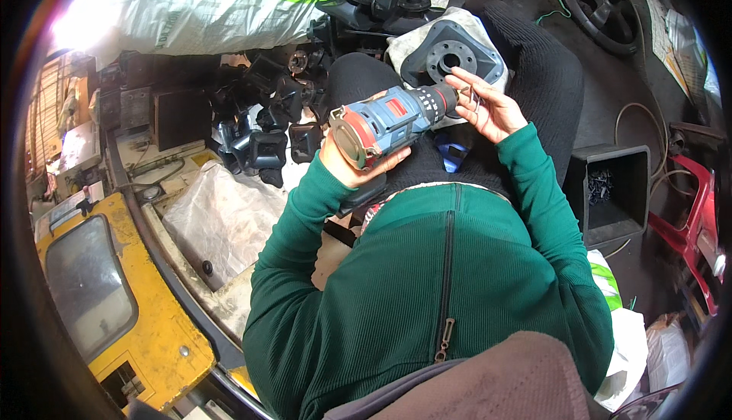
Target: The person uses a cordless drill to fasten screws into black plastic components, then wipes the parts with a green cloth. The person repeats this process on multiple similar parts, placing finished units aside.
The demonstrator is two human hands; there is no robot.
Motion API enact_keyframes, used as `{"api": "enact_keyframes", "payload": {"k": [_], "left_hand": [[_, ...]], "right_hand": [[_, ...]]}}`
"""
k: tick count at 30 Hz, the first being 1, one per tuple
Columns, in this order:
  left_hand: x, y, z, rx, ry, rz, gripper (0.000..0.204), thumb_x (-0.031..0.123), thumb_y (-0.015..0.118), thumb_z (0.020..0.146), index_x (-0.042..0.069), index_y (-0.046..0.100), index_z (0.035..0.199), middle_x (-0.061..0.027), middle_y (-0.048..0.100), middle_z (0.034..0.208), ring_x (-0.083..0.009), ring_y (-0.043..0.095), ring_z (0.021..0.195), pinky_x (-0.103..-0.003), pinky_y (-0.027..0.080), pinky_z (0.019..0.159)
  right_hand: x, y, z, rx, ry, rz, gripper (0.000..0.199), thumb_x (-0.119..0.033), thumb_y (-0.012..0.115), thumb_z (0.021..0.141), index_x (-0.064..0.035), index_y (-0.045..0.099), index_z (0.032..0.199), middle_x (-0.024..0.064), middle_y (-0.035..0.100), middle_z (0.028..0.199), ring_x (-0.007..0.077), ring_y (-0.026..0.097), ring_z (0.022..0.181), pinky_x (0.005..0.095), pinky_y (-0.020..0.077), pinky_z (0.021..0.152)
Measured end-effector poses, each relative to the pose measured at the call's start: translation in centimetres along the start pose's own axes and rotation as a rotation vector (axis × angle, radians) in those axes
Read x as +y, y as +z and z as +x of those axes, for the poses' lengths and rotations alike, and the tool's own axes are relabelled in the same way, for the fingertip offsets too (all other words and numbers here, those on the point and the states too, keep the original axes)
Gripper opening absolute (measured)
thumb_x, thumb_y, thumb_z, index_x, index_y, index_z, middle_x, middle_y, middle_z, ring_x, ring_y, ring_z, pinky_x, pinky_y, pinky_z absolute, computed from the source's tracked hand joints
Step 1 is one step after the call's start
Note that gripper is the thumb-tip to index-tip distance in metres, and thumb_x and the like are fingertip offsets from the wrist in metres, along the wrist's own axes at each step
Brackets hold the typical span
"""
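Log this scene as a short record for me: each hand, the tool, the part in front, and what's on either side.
Left hand: gripping the drill
Right hand: fingers at the drill's front end; whether they pinch anything is unclear
Tool: blue-and-red drill
Part in front: dark square-flanged part with a round central opening, between the legs
Left side: piled black parts
Right side: dark bin holding small pieces
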State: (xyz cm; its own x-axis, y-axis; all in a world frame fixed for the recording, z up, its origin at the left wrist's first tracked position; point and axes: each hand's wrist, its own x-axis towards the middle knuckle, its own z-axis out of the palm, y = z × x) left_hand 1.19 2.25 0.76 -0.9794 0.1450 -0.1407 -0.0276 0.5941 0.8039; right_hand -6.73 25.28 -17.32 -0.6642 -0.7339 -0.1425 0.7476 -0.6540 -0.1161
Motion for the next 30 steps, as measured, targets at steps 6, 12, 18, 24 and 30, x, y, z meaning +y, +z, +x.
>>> {"api": "enact_keyframes", "payload": {"k": [6,12,18,24,30], "left_hand": [[-0.8,0.2,-0.1,-0.110,-0.021,0.201,0.071,0.024,0.081,0.066,0.000,0.045,0.121,-0.0137,0.060,0.109,-0.0238,0.061,0.099,-0.035,0.050,0.085],[-0.7,0.7,-0.4,-0.071,0.032,0.261,0.052,0.018,0.082,0.066,0.001,0.056,0.109,-0.0104,0.064,0.100,-0.0216,0.063,0.090,-0.034,0.051,0.080],[-0.3,0.8,-0.1,-0.010,0.051,0.335,0.052,0.018,0.082,0.066,0.002,0.055,0.108,-0.0102,0.064,0.099,-0.0217,0.063,0.090,-0.034,0.051,0.080],[0.1,-0.6,-0.2,-0.036,-0.076,0.162,0.049,0.018,0.080,0.069,0.002,0.056,0.109,-0.0098,0.064,0.100,-0.0203,0.063,0.089,-0.033,0.051,0.080],[-0.3,0.0,-0.5,-0.030,0.038,0.276,0.052,0.018,0.081,0.068,0.002,0.054,0.110,-0.0104,0.064,0.100,-0.0226,0.063,0.090,-0.035,0.050,0.081]], "right_hand": [[-0.4,0.8,0.0,-0.027,0.048,0.053,0.052,-0.015,0.037,0.092,0.0042,0.026,0.138,0.0212,0.038,0.138,0.0278,0.053,0.114,0.0396,0.0509,0.090],[-0.1,1.1,0.0,-0.090,0.024,0.125,0.051,-0.018,0.037,0.091,0.0068,0.029,0.136,0.0225,0.036,0.139,0.0322,0.041,0.127,0.0403,0.0503,0.091],[0.0,1.5,-0.5,0.050,-0.021,0.074,0.046,-0.016,0.042,0.092,0.0059,0.036,0.132,0.0219,0.043,0.133,0.0302,0.046,0.122,0.0390,0.0508,0.091],[0.8,0.5,-0.7,0.189,0.058,-0.200,0.039,-0.016,0.057,0.090,0.0020,0.049,0.123,0.0120,0.063,0.105,0.0208,0.064,0.095,0.0320,0.0569,0.078],[1.2,1.3,-0.8,0.134,0.175,-0.297,0.029,-0.018,0.056,0.090,-0.0019,0.051,0.114,0.0097,0.064,0.094,0.0180,0.066,0.084,0.0287,0.0579,0.069]]}}
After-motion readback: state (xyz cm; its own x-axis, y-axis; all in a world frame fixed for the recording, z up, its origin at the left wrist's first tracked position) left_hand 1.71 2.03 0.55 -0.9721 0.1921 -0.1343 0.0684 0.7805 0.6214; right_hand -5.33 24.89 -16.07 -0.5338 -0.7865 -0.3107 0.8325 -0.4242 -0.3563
